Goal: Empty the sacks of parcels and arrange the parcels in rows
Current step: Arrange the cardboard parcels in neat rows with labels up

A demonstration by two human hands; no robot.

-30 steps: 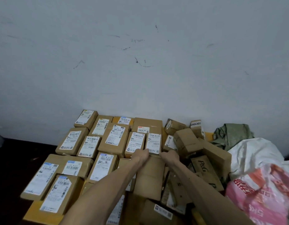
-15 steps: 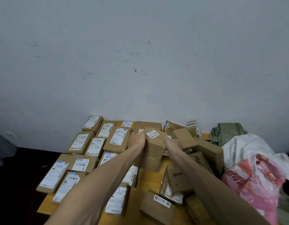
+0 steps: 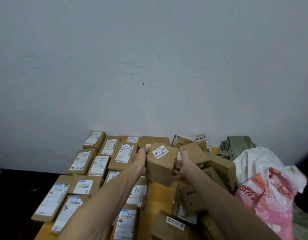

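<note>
Gripping left hand [image 3: 141, 159]: clasps the left side of the held parcel [image 3: 161, 168], thumb on its top edge.
Right hand [image 3: 184, 161]: grasps the parcel's right side, fingers curled beneath.
Held parcel: brown carton with a white sticker [image 3: 160, 152], tilted over a bare patch of the yellow table [image 3: 160, 189], mid-scene.
Rowed parcels [image 3: 96, 163]: labelled cartons lying flat in rows, left, near to far.
Loose parcels [image 3: 219, 163]: jumbled cartons just right of the hands.
Sacks: green sack [image 3: 236, 145] far right; white sack [image 3: 253, 163] and pink sack [image 3: 271, 193] nearer.
</note>
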